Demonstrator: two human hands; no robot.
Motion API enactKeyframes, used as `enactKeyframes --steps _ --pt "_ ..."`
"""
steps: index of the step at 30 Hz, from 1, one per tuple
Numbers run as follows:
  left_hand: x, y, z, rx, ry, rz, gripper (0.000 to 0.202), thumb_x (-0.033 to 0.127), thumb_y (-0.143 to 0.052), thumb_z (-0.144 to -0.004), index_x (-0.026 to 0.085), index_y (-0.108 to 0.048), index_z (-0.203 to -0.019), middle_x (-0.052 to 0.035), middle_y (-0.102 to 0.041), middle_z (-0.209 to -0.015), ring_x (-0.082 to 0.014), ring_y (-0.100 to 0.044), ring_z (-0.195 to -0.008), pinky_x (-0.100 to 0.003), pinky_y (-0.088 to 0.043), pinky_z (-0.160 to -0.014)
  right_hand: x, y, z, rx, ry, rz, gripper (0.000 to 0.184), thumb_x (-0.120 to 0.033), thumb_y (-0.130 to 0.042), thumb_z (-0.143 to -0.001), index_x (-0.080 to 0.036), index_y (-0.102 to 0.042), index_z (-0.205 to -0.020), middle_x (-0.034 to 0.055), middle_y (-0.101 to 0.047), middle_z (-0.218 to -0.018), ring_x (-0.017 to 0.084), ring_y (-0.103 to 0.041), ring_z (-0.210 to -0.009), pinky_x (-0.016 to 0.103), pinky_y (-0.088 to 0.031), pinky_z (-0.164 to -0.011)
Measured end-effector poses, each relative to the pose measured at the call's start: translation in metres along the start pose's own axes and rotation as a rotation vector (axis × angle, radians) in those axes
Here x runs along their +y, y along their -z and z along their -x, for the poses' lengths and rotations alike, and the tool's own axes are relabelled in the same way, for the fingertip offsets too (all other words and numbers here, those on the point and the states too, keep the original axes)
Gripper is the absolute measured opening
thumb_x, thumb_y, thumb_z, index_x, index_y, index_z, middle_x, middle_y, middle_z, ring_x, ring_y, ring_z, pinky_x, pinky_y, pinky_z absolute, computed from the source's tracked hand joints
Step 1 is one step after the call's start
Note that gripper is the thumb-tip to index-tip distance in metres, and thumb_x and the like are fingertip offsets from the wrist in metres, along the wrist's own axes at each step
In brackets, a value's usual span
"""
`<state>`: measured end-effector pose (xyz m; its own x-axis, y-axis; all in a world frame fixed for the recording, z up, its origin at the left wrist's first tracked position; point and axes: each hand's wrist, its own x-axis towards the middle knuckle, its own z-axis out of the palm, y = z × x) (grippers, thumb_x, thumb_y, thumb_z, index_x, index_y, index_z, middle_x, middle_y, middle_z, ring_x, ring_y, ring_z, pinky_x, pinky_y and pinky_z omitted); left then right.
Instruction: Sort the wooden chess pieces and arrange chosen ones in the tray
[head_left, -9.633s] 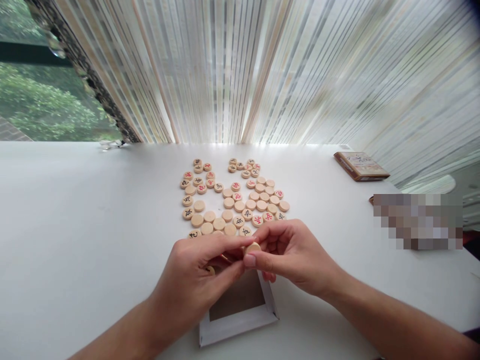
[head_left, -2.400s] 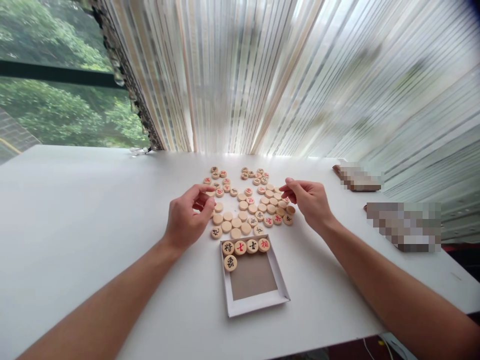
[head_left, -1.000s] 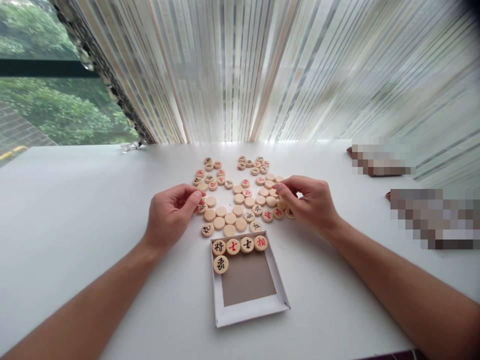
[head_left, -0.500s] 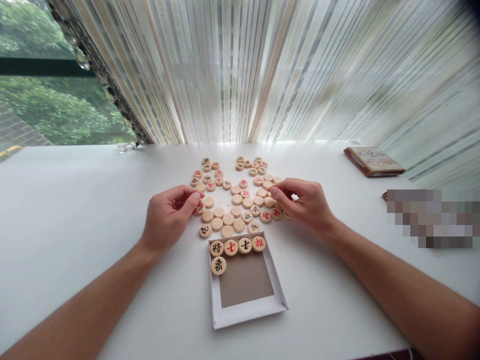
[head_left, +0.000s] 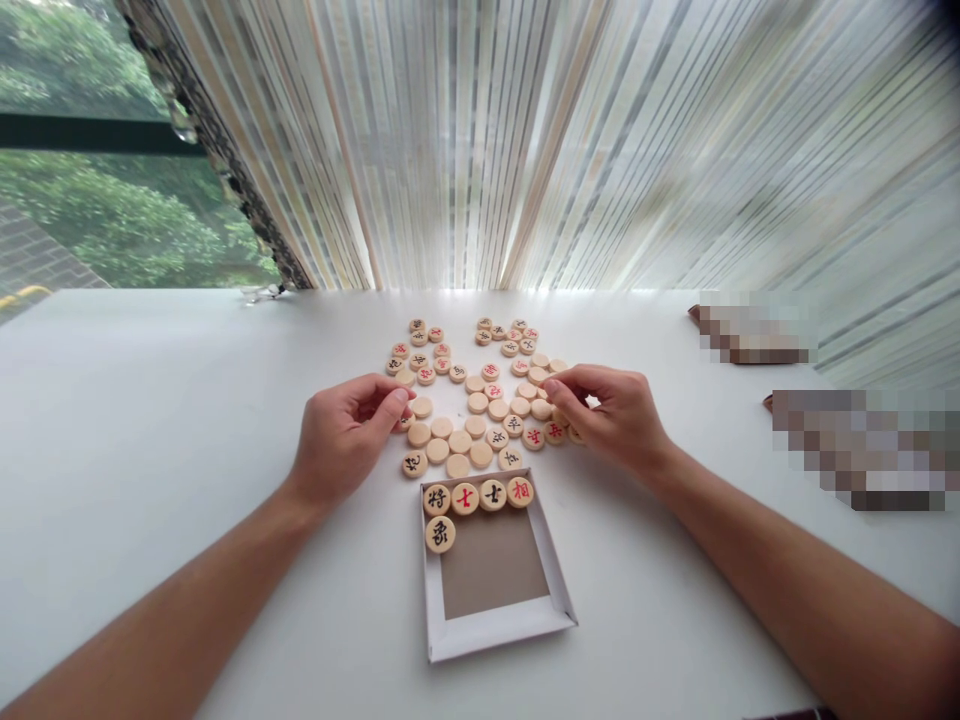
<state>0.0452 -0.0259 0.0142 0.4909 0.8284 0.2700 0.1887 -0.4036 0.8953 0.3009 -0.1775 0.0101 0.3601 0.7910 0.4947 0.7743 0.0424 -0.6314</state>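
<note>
Round wooden Chinese chess pieces (head_left: 457, 466) lie spread across the middle of the table, some with red or black characters up and some showing blank sides. My left hand (head_left: 349, 425) is at the left edge of the spread, thumb and fingers pinched together over the pieces there. On the opposite edge, my right hand (head_left: 611, 410) is curled with thumb and forefinger close together beside blank pieces. Whatever either pinch holds is hidden. Between my forearms stands a shallow white box (head_left: 499, 632); several pieces line its far side, and a black-marked piece (head_left: 440, 535) sits below them at left.
The white table (head_left: 187, 430) reaches back to a striped curtain (head_left: 442, 140). Two flat brown-edged items, blurred out, lie at the right: one farther back (head_left: 750, 335), one nearer (head_left: 855, 450). A window (head_left: 112, 210) is at the left.
The view has shifted slightly. Both hands keep nearly the same pose over the pieces, and the pieces in the box are unchanged.
</note>
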Motion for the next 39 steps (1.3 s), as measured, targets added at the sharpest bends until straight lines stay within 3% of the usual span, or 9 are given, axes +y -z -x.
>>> enactKeyframes --steps 6,12,17,25,31,35,39 --pt "-0.006 0.002 -0.001 -0.007 -0.017 -0.026 0.017 0.034 -0.071 -0.088 0.019 -0.078 -0.083 -0.0018 -0.076 -0.073 -0.0166 -0.072 -0.064 -0.022 -0.059 -0.058 0.008 0.006 -0.006 0.117 -0.095 -0.011 0.034 -0.043 -0.063 -0.097 -0.018 -0.08 -0.08 0.0062 -0.074 -0.068 0.018 -0.062 -0.058 0.03 -0.047 -0.055" --pt "-0.011 0.004 -0.001 -0.019 -0.028 -0.045 0.021 0.038 -0.071 -0.09 0.019 -0.079 -0.086 -0.0026 -0.076 -0.074 -0.0161 -0.071 -0.065 -0.022 -0.057 -0.058 0.019 0.009 -0.011 0.131 -0.142 -0.057 0.036 -0.043 -0.062 -0.098 -0.015 -0.081 -0.084 0.0067 -0.075 -0.068 0.017 -0.062 -0.055 0.028 -0.046 -0.05" --pt "-0.012 0.005 -0.001 -0.021 -0.044 -0.062 0.024 0.04 -0.071 -0.091 0.018 -0.079 -0.086 -0.0036 -0.077 -0.075 -0.0166 -0.07 -0.065 -0.022 -0.055 -0.059 0.015 0.005 -0.008 0.07 -0.062 -0.033 0.026 -0.035 -0.066 -0.096 -0.017 -0.08 -0.084 0.0053 -0.074 -0.072 0.016 -0.06 -0.059 0.029 -0.045 -0.054" --pt "-0.013 0.005 -0.001 -0.031 -0.036 -0.077 0.028 0.043 -0.07 -0.091 0.017 -0.079 -0.089 -0.0044 -0.078 -0.079 -0.0179 -0.072 -0.068 -0.024 -0.057 -0.063 0.012 -0.001 -0.005 -0.057 0.083 -0.003 0.02 -0.026 -0.064 -0.096 -0.019 -0.082 -0.099 0.0105 -0.079 -0.1 0.022 -0.072 -0.088 0.034 -0.055 -0.072" --pt "-0.011 0.008 -0.002 0.009 -0.034 -0.11 0.026 0.041 -0.068 -0.092 0.017 -0.078 -0.088 -0.0033 -0.078 -0.079 -0.017 -0.069 -0.07 -0.024 -0.054 -0.065 0.021 -0.001 -0.007 -0.04 0.056 0.057 0.024 -0.023 -0.059 -0.097 -0.018 -0.081 -0.103 0.0111 -0.078 -0.102 0.022 -0.07 -0.08 0.036 -0.057 -0.071" --pt "-0.012 0.008 -0.004 0.01 -0.03 -0.121 0.026 0.041 -0.067 -0.092 0.018 -0.078 -0.087 -0.0024 -0.077 -0.077 -0.0163 -0.068 -0.069 -0.024 -0.053 -0.065 0.022 -0.001 -0.009 -0.071 0.074 0.11 0.029 -0.029 -0.056 -0.101 -0.016 -0.08 -0.112 0.0143 -0.077 -0.113 0.028 -0.07 -0.1 0.044 -0.058 -0.087" --pt "-0.013 0.007 -0.005 0.004 -0.029 -0.137 0.026 0.04 -0.067 -0.092 0.018 -0.078 -0.087 -0.0021 -0.076 -0.075 -0.0161 -0.067 -0.067 -0.024 -0.052 -0.063 0.019 -0.005 -0.008 -0.144 0.128 0.156 0.036 -0.032 -0.051 -0.106 -0.017 -0.077 -0.127 0.0133 -0.074 -0.132 0.033 -0.059 -0.127 0.053 -0.046 -0.111"
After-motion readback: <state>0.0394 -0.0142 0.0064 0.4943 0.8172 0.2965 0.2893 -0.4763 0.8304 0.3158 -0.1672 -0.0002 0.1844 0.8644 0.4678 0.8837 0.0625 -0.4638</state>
